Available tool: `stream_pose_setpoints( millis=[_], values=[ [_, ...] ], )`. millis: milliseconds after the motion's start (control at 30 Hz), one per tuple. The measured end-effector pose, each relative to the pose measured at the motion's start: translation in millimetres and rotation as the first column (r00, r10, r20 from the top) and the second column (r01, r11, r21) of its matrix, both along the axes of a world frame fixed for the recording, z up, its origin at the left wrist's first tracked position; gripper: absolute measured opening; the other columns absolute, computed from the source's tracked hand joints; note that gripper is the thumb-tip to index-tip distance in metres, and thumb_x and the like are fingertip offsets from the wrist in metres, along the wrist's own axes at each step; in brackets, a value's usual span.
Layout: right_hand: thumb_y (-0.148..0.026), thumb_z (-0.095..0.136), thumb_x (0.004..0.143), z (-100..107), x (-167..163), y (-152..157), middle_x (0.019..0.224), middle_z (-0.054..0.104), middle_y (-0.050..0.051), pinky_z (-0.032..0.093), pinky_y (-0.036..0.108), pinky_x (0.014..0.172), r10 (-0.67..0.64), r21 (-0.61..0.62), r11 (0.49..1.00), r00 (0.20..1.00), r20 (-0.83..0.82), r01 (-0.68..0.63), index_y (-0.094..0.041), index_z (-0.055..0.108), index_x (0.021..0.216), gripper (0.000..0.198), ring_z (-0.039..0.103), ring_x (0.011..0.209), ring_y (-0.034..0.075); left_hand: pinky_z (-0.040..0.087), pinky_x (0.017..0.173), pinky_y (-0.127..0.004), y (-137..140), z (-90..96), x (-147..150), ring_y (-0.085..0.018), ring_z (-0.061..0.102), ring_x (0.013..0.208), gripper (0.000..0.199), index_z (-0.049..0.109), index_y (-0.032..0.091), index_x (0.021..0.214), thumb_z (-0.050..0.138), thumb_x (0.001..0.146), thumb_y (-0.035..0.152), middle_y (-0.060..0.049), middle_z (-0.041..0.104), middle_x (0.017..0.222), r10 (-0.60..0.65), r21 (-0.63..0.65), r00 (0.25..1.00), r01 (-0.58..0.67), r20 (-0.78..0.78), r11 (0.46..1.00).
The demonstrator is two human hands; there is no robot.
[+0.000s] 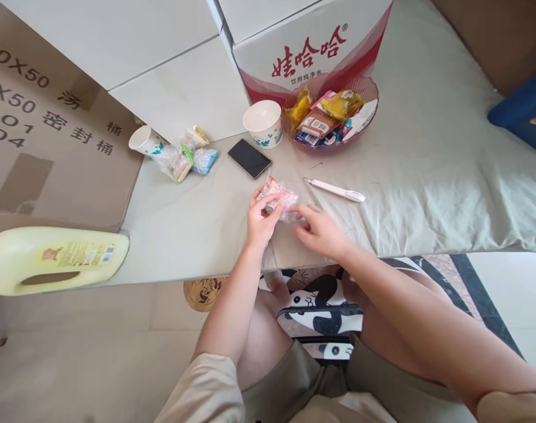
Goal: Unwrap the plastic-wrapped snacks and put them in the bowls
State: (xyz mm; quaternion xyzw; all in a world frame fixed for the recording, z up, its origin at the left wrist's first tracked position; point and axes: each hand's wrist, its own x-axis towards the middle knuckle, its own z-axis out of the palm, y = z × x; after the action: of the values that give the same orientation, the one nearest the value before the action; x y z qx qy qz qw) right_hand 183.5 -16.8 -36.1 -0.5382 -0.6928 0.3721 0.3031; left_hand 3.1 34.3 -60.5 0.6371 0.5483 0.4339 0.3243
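My left hand [262, 222] is closed around a small pink packet [282, 198] in clear, crinkled plastic, held just above the cloth-covered surface. What is inside the packet cannot be made out. My right hand [319, 231] is to the right of it, with the index finger stretched toward the plastic and its tip at or very near the edge. The other fingers are loosely bent, with nothing visible in them. Beyond the packet lies a dark phone [250, 158]. A white pen-shaped tool [334, 190] with a thin metal tip rests right of my hands.
A glass bowl [314, 147] of packaged snacks stands at the back beside a paper bowl [263, 124]. Left are a tipped paper cup [147, 141] and several plastic-wrapped items [178, 161]. A yellow jug [91, 252], cardboard box [51, 135] and white carton [312, 47] border the surface.
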Motion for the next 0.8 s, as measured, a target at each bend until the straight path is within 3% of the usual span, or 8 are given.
stream_pose_setpoints(
  millis=[100, 167, 333, 400, 467, 600, 700, 800],
  values=[
    [-0.027, 0.051, 0.091, 1, 4, 1, 0.110, 0.062, 0.010, 0.054, 0.039, 0.080, -0.119, 0.163, 0.980, 0.993, -0.001, 0.118, -0.022, 0.065, 0.118, 0.030, 0.064, 0.084, 0.021, 0.042, 0.118, -0.046, -2, 0.9, -3, -0.029, 0.049, 0.139, 0.027, 0.076, 0.022, 0.103, 0.074, 0.084, 0.040, -0.011, 0.049, 0.140, 0.036, 0.102, 0.977, -0.015, -0.209, 0.995],
    [-0.026, 0.052, 0.090, 1, 4, 2, 0.121, 0.062, 0.012, 0.051, 0.043, 0.090, -0.088, 0.283, 0.956, 0.995, 0.048, 0.071, -0.024, 0.065, 0.121, 0.034, 0.063, 0.105, 0.027, 0.041, 0.119, -0.047, -5, 1.6, -3, -0.030, 0.048, 0.140, 0.023, 0.076, 0.022, 0.104, 0.073, 0.084, 0.034, -0.010, 0.046, 0.142, -0.005, 0.141, 0.958, 0.047, -0.286, 0.989],
    [-0.022, 0.052, 0.088, -4, -1, 4, 0.132, 0.066, 0.010, 0.043, 0.052, 0.097, -0.005, 0.243, 0.968, 0.963, 0.271, -0.063, -0.024, 0.070, 0.117, 0.034, 0.055, 0.124, 0.035, 0.040, 0.120, -0.050, -10, 3.8, -3, -0.033, 0.043, 0.144, 0.031, 0.072, 0.023, 0.111, 0.075, 0.080, 0.024, -0.010, 0.038, 0.150, -0.093, 0.133, 0.932, 0.148, -0.351, 0.980],
    [-0.023, 0.050, 0.090, -4, 3, 5, 0.134, 0.065, 0.010, 0.042, 0.052, 0.099, -0.032, 0.266, 0.963, 0.958, 0.285, -0.047, -0.024, 0.071, 0.112, 0.031, 0.055, 0.125, 0.034, 0.040, 0.119, -0.049, -9, 2.8, -5, -0.032, 0.043, 0.144, 0.037, 0.068, 0.024, 0.116, 0.076, 0.080, 0.022, -0.011, 0.040, 0.149, -0.097, 0.113, 0.942, 0.141, -0.323, 0.984],
    [-0.025, 0.047, 0.092, -4, 14, 9, 0.134, 0.064, 0.011, 0.041, 0.050, 0.101, -0.151, 0.314, 0.948, 0.944, 0.292, 0.054, -0.023, 0.070, 0.112, 0.031, 0.055, 0.124, 0.033, 0.045, 0.115, -0.048, -8, 0.4, -9, -0.030, 0.049, 0.139, 0.048, 0.061, 0.024, 0.124, 0.076, 0.079, 0.023, -0.012, 0.045, 0.145, -0.085, 0.083, 0.970, 0.107, -0.229, 0.991],
    [-0.031, 0.051, 0.089, -9, 46, 19, 0.133, 0.060, 0.018, 0.039, 0.055, 0.099, -0.477, 0.326, 0.871, 0.792, 0.381, 0.367, -0.018, 0.064, 0.124, 0.039, 0.052, 0.122, 0.039, 0.056, 0.101, -0.038, -5, -4.1, -15, -0.021, 0.065, 0.116, 0.064, 0.046, 0.025, 0.134, 0.076, 0.078, 0.022, -0.011, 0.055, 0.135, -0.027, -0.021, 0.999, 0.027, 0.018, 0.999],
    [-0.034, 0.053, 0.087, -12, 59, 24, 0.121, 0.064, 0.020, 0.041, 0.054, 0.095, -0.501, 0.281, 0.865, 0.750, 0.432, 0.416, -0.017, 0.069, 0.110, 0.033, 0.054, 0.116, 0.040, 0.058, 0.096, -0.034, -2, -4.8, -20, -0.018, 0.068, 0.109, 0.064, 0.040, 0.024, 0.133, 0.075, 0.079, 0.019, -0.011, 0.056, 0.133, 0.029, -0.056, 0.990, -0.021, 0.136, 0.998],
    [-0.036, 0.050, 0.090, -7, 50, 20, 0.099, 0.070, 0.014, 0.046, 0.043, 0.081, -0.445, 0.222, 0.894, 0.835, 0.325, 0.389, -0.020, 0.070, 0.102, 0.028, 0.063, 0.092, 0.031, 0.058, 0.095, -0.035, 0, -5.3, -22, -0.019, 0.067, 0.110, 0.064, 0.040, 0.025, 0.133, 0.075, 0.079, 0.020, -0.012, 0.055, 0.134, 0.059, -0.003, 0.990, -0.059, 0.132, 0.998]
  ],
)
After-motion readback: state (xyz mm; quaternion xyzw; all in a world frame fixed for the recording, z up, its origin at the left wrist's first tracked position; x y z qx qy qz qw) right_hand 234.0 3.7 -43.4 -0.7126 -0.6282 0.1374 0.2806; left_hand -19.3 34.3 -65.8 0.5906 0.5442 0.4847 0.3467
